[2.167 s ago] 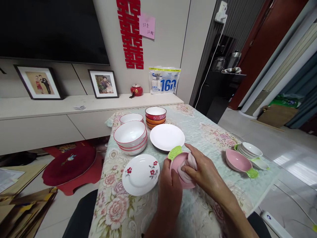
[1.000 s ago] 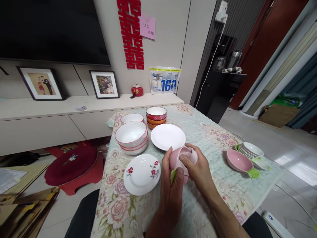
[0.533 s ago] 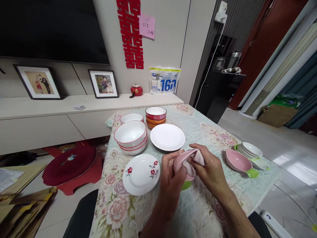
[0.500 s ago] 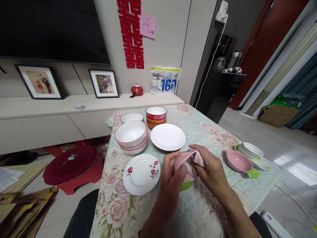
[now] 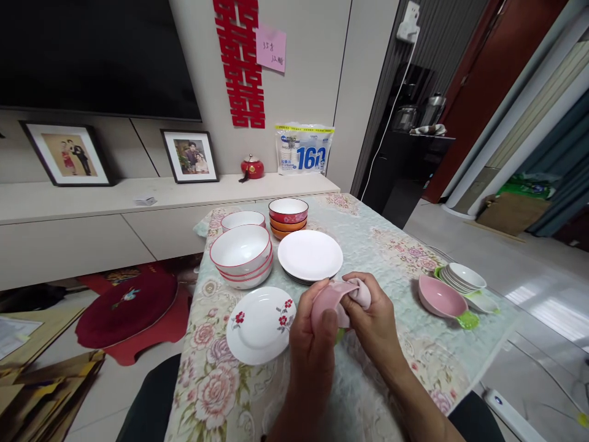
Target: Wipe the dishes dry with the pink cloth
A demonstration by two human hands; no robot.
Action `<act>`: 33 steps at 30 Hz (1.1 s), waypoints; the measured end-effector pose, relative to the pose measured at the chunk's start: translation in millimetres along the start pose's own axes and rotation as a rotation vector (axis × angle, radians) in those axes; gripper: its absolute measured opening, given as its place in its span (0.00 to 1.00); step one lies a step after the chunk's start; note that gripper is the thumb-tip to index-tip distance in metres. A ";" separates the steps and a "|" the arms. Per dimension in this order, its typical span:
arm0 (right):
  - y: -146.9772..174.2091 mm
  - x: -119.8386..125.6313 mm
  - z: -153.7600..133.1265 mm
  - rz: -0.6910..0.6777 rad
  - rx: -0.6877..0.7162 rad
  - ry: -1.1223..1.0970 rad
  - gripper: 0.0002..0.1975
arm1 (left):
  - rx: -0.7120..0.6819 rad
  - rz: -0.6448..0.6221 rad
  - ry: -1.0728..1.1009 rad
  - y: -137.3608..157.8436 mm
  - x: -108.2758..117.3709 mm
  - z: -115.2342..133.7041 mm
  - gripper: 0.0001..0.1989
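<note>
Left hand [image 5: 314, 334]: curled around the left side of the pink bowl [image 5: 326, 302], thumb on the near side.
Right hand [image 5: 377, 316]: closed on the pale cloth [image 5: 361, 293], pressing it against the bowl's right-hand rim.
Pink bowl position: between both hands, over the tablecloth [image 5: 354, 380].
Pink bowl axis: tilted; leaf handle [image 5: 340, 335] at the near, lower side; opening toward the right hand. Fingers and cloth cover part; exact long axis cannot be told.
Flowered plate [image 5: 258, 325]: flat, just beside the left hand.
Room at right: a stretch of tablecloth separates the right hand from the second pink bowl [image 5: 442, 298].
Second pink bowl: upright, interior visible, handle pointing right and toward the near side.
Small white dishes [image 5: 467, 277]: nested, just behind the second pink bowl, near the tablecloth's right edge.
White plates [image 5: 310, 255]: stacked, just beyond the hands.
Red-rimmed bowls [image 5: 242, 253]: nested upright, white interior showing.
Red bowl [image 5: 288, 217]: upright, stacked on orange bowls [image 5: 288, 227].
Far edge: cabinet [image 5: 202, 191], carrying a lidded red jar [image 5: 252, 168], contents hidden, and a printed bag [image 5: 304, 150].
</note>
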State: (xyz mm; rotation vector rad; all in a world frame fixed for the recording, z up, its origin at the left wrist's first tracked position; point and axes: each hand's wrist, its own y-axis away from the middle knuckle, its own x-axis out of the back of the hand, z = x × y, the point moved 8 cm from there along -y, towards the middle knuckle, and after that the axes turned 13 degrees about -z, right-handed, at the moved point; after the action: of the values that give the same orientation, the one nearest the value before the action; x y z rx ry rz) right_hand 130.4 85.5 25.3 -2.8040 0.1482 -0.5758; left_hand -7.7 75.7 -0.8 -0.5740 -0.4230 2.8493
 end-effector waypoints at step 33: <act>-8.3 3.3 -6.4 -0.141 0.163 0.134 0.13 | 0.134 -0.027 0.293 -0.5 -13.0 -11.4 0.19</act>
State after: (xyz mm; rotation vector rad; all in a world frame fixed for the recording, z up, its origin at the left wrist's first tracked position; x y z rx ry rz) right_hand 131.2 91.3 34.6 -2.6326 -0.0685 -0.7726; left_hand 8.7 75.6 -6.3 -0.9321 -0.1858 2.6821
